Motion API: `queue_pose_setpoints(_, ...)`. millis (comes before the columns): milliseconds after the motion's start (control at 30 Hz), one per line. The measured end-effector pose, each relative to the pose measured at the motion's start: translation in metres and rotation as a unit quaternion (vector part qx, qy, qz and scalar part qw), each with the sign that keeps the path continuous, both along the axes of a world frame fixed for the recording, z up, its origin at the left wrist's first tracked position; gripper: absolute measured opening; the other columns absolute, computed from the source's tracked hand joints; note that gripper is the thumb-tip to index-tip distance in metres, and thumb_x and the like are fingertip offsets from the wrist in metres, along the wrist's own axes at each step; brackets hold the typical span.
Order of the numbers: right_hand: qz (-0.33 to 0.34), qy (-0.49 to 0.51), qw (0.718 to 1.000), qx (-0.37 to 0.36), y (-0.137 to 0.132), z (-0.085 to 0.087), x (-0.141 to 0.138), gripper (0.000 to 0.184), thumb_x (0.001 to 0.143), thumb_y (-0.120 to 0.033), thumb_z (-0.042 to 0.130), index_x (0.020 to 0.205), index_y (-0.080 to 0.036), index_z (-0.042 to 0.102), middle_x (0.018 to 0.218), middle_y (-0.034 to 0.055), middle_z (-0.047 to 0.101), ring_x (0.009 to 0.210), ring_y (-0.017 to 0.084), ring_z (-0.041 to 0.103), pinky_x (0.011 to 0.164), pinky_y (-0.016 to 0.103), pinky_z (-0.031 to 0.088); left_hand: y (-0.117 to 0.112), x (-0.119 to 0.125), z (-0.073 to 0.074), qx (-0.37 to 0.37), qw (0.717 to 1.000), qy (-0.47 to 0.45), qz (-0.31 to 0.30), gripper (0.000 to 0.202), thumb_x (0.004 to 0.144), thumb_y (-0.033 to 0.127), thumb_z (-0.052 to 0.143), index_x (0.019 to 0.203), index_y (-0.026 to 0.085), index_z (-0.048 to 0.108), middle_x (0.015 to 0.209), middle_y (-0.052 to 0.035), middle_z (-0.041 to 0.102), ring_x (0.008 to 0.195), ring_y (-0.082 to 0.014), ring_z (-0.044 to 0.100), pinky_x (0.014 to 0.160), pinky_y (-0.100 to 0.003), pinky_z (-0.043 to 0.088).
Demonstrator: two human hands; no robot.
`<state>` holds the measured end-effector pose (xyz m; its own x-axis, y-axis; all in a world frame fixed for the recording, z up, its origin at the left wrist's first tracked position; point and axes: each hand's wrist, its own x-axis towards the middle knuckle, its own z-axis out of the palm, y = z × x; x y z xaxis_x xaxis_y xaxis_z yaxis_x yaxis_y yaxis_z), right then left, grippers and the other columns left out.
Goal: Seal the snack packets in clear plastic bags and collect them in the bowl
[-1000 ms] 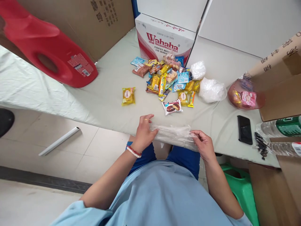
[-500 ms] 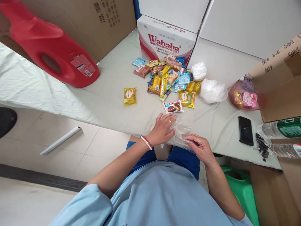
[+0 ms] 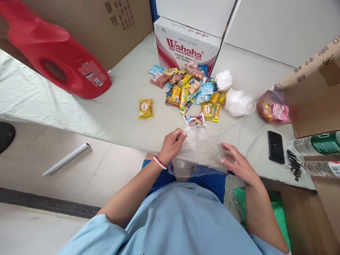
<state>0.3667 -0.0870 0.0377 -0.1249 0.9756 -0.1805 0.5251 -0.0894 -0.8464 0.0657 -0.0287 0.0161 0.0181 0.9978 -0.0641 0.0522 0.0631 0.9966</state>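
1. The left hand (image 3: 173, 143) pinches the upper left edge of a clear plastic bag (image 3: 198, 156) at the table's (image 3: 119, 106) near edge.
2. The right hand (image 3: 236, 163), fingers spread, rests against the bag's right side; whether it grips cannot be told.
3. The bag's lower part hangs off the edge, and its outline is hard to trace.
4. A chocolate pie packet (image 3: 194, 120) lies just beyond, partly veiled by the film.

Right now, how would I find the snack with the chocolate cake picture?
Start at the Wahaha box and go down past the snack pile. Just beyond the clear bag lies the white pack, the only one showing a round brown cake.
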Motion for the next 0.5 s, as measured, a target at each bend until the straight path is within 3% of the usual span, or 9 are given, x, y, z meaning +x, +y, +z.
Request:
queue_pose_setpoints(100,-0.033,0.003,0.999,0.03,0.022,-0.003,-0.021,0.07,0.083,-0.058,0.076,0.143,-0.028,0.058,0.139,0.0117,0.064,0.129,0.027,0.06,0.11,0.046,0.049,-0.003,0.008,-0.001,0.015,1.0,0.015,-0.017,0.036,0.093,0.056,0.062,0.082,0.021,0.066,0.057,0.0069,0.04,0.054,-0.0114,0.035,0.054,-0.024,0.027)
queue_pose_setpoints(167,-0.053,0.023,0.998,0.034,0.04,-0.013,-0.039,0.068,0.08,-0.057,0.077,0.138,-0.025,0.061,0.125,0.0112,0.07,0.115,0.026,0.065,0.1,0.043,0.052,-0.003,0.009,-0.003,0.02,0.999,0.019,-0.019,0.037,0.096,0.056,0.058,0.085,0.021,0.067,0.057,0.0064,0.041,0.055,-0.0122,0.036,0.055,-0.024,0.028)
queue_pose_setpoints(233,-0.074,0.049,0.996,0.032,0.057,-0.026,-0.054,0.055,0.08,-0.057,0.074,0.121,-0.021,0.068,0.101,0.0073,0.072,0.091,0.022,0.066,0.084,0.036,0.054,0.001,0.004,-0.007,0.025,0.999,0.027,-0.007,0.038,0.097,0.056,0.056,0.089,0.022,0.069,0.059,0.0052,0.045,0.057,-0.0133,0.04,0.057,-0.024,0.031)
queue_pose_setpoints(300,-0.113,0.066,0.99,0.047,0.069,-0.037,-0.062,0.04,0.085,-0.057,0.068,0.101,-0.02,0.071,0.08,0.0021,0.066,0.072,0.018,0.058,0.07,0.032,0.049,0.008,-0.006,-0.013,0.034,0.996,0.066,0.047,0.036,0.097,0.054,0.056,0.086,0.022,0.069,0.063,0.0038,0.049,0.062,-0.0147,0.044,0.062,-0.025,0.035)
queue_pose_setpoints(367,-0.169,0.074,0.979,0.085,0.076,-0.045,-0.063,0.036,0.089,-0.055,0.063,0.092,-0.02,0.069,0.073,-0.0009,0.06,0.065,0.015,0.05,0.065,0.029,0.045,0.016,-0.019,-0.02,0.024,0.981,0.143,0.128,0.031,0.097,0.049,0.055,0.085,0.022,0.066,0.065,0.003,0.05,0.065,-0.0165,0.047,0.069,-0.027,0.04)
queue_pose_setpoints(433,-0.214,0.077,0.967,0.114,0.077,-0.048,-0.061,0.034,0.09,-0.055,0.063,0.091,-0.021,0.068,0.071,-0.0023,0.057,0.064,0.015,0.048,0.064,0.028,0.043,0.021,-0.028,-0.025,0.009,0.956,0.226,0.189,0.024,0.097,0.043,0.055,0.096,0.021,0.065,0.071,0.001,0.053,0.073,-0.0197,0.053,0.079,-0.031,0.046)
queue_pose_setpoints(500,-0.227,0.078,0.964,0.114,0.076,-0.05,-0.058,0.035,0.089,-0.055,0.063,0.091,-0.021,0.068,0.07,-0.003,0.056,0.063,0.015,0.047,0.063,0.028,0.042,0.021,-0.031,-0.026,0.033,0.93,0.297,0.215,0.032,0.094,0.041,0.059,0.116,0.018,0.061,0.093,-0.0069,0.062,0.095,-0.0264,0.06,0.095,-0.042,0.048)
